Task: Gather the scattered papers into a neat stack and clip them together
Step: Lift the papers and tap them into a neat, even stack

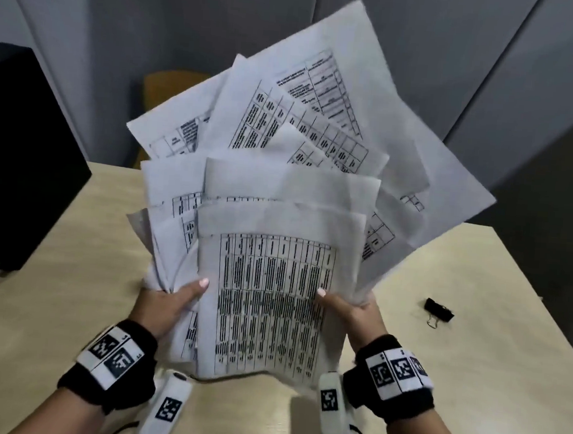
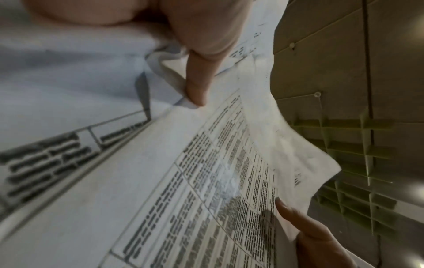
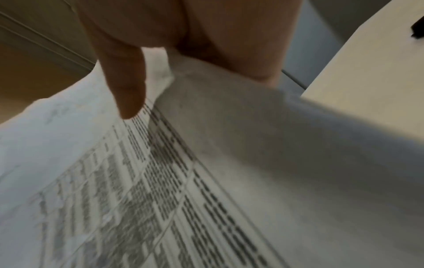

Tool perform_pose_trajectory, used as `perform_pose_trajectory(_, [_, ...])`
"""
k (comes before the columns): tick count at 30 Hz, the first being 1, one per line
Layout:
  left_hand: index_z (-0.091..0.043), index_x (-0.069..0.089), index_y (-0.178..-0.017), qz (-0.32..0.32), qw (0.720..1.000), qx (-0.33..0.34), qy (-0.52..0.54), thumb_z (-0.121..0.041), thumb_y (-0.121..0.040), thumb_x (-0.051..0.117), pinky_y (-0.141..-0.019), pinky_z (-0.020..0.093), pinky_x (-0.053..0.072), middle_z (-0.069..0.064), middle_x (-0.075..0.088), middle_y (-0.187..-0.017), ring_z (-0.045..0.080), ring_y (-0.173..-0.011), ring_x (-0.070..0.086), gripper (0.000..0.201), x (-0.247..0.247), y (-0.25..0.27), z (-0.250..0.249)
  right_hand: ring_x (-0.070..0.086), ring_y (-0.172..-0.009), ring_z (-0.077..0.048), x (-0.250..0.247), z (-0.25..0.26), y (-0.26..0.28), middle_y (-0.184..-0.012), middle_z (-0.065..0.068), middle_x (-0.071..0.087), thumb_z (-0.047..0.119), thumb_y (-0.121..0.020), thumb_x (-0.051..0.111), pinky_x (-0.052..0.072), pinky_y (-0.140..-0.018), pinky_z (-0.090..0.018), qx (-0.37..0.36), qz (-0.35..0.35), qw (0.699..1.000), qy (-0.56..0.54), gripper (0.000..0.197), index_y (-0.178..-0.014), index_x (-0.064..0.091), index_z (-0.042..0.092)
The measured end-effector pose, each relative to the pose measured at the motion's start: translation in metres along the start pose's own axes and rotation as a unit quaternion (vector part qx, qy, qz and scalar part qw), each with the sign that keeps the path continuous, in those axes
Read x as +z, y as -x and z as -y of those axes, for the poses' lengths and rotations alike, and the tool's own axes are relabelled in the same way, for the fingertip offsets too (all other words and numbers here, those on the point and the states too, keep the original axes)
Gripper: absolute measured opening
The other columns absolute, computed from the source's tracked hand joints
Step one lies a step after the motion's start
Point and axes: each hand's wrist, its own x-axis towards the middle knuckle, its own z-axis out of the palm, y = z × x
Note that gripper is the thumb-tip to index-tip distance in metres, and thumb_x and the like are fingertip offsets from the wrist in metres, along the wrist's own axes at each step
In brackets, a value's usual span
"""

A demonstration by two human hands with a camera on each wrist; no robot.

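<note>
Both hands pinch the fanned papers at opposite side edges.

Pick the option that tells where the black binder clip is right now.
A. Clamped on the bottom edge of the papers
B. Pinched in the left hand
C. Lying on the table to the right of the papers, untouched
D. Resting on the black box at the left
C: the binder clip lies on the table beyond the right hand, while both that hand and the left hand grip the fanned papers.
</note>
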Motion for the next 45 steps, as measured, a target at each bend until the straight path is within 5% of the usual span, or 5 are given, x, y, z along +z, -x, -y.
perform_pose_trajectory(8, [-0.006, 0.068, -0.093, 0.131, 0.984, -0.069, 0.095, -0.036, -0.022, 0.093, -0.069, 0.030, 0.058, 0.003, 0.076, -0.076, 0.018, -0.074, 0.073, 0.081, -0.023, 0.010, 0.016, 0.055, -0.053, -0.015, -0.016, -0.024, 0.011, -0.055, -0.002, 0.055, 0.019, -0.051, 0.086, 0.050, -0.051, -0.024, 0.030, 0.018, 0.996, -0.085, 0.033, -0.071, 0.062, 0.009])
perform_pose_trajectory(15, [-0.006, 0.070, -0.100, 0.270, 0.920, -0.138, 0.246, -0.045, -0.056, 0.081, -0.077, 0.042, 0.054, 0.020, 0.071, -0.100, 0.032, -0.088, 0.069, 0.059, -0.059, -0.013, -0.004, 0.046, -0.052, -0.013, -0.016, -0.025, 0.018, -0.050, 0.003, 0.048, 0.005, -0.067, 0.071, 0.043, -0.050, -0.025, 0.006, 0.022, 0.998, -0.065, 0.018, -0.071, 0.053, 0.007])
perform_pose_trajectory(30, [-0.043, 0.073, -0.074, -0.002, 0.973, 0.230, -0.014, -0.007, -0.060, 0.080, -0.071, 0.005, 0.049, -0.037, 0.066, -0.072, -0.017, -0.077, 0.062, 0.039, -0.014, 0.004, -0.048, 0.069, -0.070, -0.009, 0.001, 0.013, 0.010, -0.070, 0.007, 0.075, 0.031, -0.044, 0.089, 0.058, -0.069, -0.026, -0.145, 0.013, 0.989, -0.028, 0.050, -0.083, 0.068, 0.009])
perform_pose_trajectory(35, [-0.021, 0.073, -0.077, 0.077, 0.985, 0.148, -0.032, -0.043, -0.037, 0.087, -0.068, 0.012, 0.052, -0.023, 0.073, -0.075, -0.006, -0.074, 0.067, 0.048, -0.019, 0.006, -0.033, 0.068, -0.084, -0.021, -0.003, 0.010, 0.008, -0.080, 0.003, 0.076, 0.027, -0.042, 0.089, 0.057, -0.068, -0.024, -0.133, 0.000, 0.987, -0.093, 0.051, -0.087, 0.067, 0.014])
perform_pose_trajectory(45, [-0.008, 0.064, -0.074, -0.075, 0.990, 0.118, -0.005, 0.002, -0.075, 0.070, -0.050, 0.010, 0.049, -0.023, 0.062, -0.047, -0.014, -0.047, 0.057, 0.011, 0.009, 0.004, -0.020, 0.065, -0.062, 0.006, 0.002, 0.016, 0.008, -0.061, 0.017, 0.071, 0.000, -0.067, 0.073, 0.049, -0.058, -0.007, -0.138, -0.009, 0.989, -0.047, 0.026, -0.091, 0.062, 0.003])
